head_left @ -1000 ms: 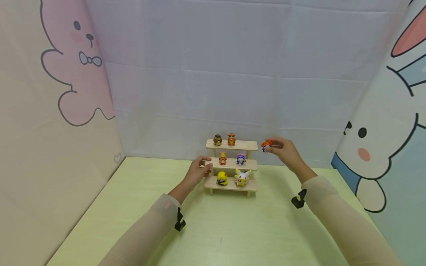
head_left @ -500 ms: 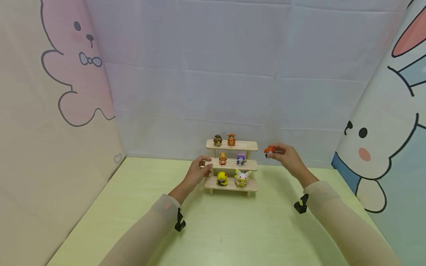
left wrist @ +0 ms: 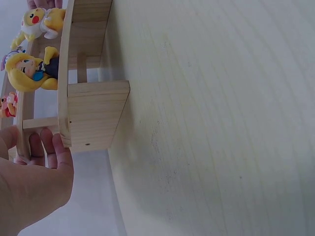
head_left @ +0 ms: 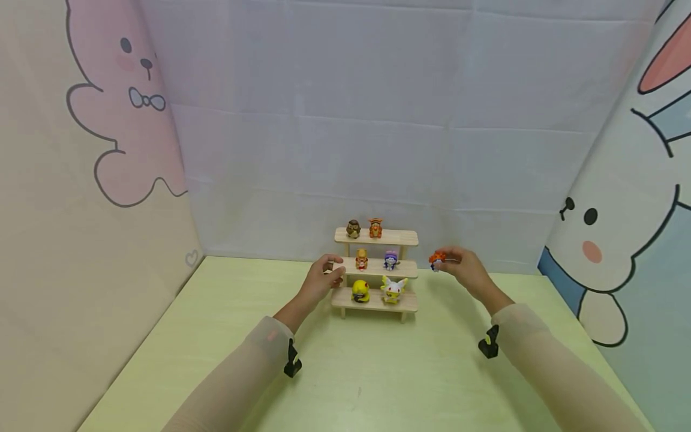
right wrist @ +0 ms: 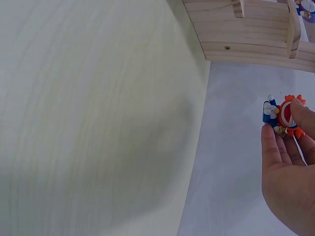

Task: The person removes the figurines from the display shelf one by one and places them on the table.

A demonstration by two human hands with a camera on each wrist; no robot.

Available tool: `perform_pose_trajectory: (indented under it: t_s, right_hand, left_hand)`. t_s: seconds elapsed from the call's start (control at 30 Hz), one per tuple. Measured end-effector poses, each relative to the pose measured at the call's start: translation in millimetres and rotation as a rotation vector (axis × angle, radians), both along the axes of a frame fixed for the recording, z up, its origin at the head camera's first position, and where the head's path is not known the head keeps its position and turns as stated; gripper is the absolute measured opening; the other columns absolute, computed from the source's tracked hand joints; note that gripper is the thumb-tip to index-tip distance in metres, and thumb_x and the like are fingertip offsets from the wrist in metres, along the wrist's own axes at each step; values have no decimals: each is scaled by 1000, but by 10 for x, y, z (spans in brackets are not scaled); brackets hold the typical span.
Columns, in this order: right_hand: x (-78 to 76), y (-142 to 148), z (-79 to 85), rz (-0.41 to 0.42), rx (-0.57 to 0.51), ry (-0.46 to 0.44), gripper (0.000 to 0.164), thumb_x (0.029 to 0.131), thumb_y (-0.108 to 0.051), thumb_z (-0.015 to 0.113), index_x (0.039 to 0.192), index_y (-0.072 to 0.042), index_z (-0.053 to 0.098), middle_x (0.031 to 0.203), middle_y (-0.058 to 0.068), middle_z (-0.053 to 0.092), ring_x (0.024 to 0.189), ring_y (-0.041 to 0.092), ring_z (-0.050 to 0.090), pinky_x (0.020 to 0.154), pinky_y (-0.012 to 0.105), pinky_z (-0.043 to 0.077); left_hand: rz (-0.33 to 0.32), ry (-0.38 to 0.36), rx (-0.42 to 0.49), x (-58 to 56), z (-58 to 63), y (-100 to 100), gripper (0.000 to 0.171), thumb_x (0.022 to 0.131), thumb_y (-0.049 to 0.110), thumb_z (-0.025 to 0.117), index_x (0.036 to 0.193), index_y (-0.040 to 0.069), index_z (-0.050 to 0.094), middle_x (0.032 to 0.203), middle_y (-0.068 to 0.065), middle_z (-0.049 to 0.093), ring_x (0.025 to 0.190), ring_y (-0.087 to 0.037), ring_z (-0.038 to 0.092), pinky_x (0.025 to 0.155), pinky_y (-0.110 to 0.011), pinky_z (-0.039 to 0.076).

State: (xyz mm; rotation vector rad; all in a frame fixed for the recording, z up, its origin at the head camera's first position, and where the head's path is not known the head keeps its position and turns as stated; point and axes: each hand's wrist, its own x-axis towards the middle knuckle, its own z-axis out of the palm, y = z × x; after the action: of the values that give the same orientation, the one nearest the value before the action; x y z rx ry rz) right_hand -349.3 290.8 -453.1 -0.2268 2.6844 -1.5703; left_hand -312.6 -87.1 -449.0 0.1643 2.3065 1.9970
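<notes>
A three-tier wooden display stand (head_left: 403, 237) stands by the back wall. My left hand (head_left: 318, 282) grips the left end of its middle tier; in the left wrist view the thumb and fingers (left wrist: 63, 155) lie on either side of that board. To the right of the stand, my right hand (head_left: 468, 273) pinches a small figurine (right wrist: 269, 112) with an orange-red top and a blue-and-white body. This figurine hangs in the air, apart from the stand. On the lowest tier sit a yellow-haired figurine (left wrist: 24, 73) and a white-and-yellow eared figurine (head_left: 393, 289).
The middle tier bears an orange-red figurine (head_left: 361, 259) and a purple-hatted one (head_left: 391, 260). On the top tier are a brown owl figurine (head_left: 353, 228) and an orange striped figurine (head_left: 375, 228). A pale table (head_left: 356, 372) lies beneath; printed cloth walls (head_left: 345, 120) enclose it.
My right hand has lowered with the orange-topped figurine and shifted slightly right, from about top-tier height to about middle-tier height. The left hand keeps its place on the stand.
</notes>
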Motion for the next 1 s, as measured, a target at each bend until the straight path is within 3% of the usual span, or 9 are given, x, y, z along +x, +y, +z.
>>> perform_pose_trajectory:
  t_s: [0.2,0.53,0.67,0.83,0.87,1.0]
  right_hand:
    - [-5,25,-136,3,-24,-22,49,100,-18,71,141,3,57,133,24,64,110,22,68,102,49,52]
    - [14,37,-291,-12,-38,-70,49,101,-17,69,143,4,55,136,25,61,114,27,65,103,51,51]
    - [22,51,-328,-20,-51,-77,49,101,-16,69,143,5,54,139,27,59,111,21,66,101,45,53]
    - [22,76,-385,-19,-65,-71,49,101,-14,69,142,7,55,139,29,58,102,8,65,91,27,55]
    - [23,80,-396,-19,-66,-68,48,101,-14,69,141,8,55,139,29,58,100,6,65,90,25,55]
    - [25,93,-428,-19,-65,-59,46,101,-12,68,141,8,55,137,29,59,98,4,65,89,25,55]
  left_hand:
    - [3,8,11,124,151,21,30,105,7,61,131,-6,56,97,-14,56,105,-54,62,92,-56,56]
    - [1,-2,3,116,145,15,30,105,7,61,132,-6,56,98,-16,55,106,-54,62,92,-55,56]
    - [0,-1,3,124,156,16,31,105,7,60,132,-6,56,99,-16,55,107,-54,62,92,-54,56]
    - [9,-1,11,135,156,24,29,105,6,61,131,-5,56,99,-16,56,107,-55,61,91,-54,56]
    - [10,-1,11,134,152,25,29,105,6,61,131,-5,57,98,-15,55,107,-55,61,91,-54,56]
    - [16,5,13,-21,-48,8,29,104,8,62,131,-3,57,97,-12,53,105,-53,63,89,-52,57]
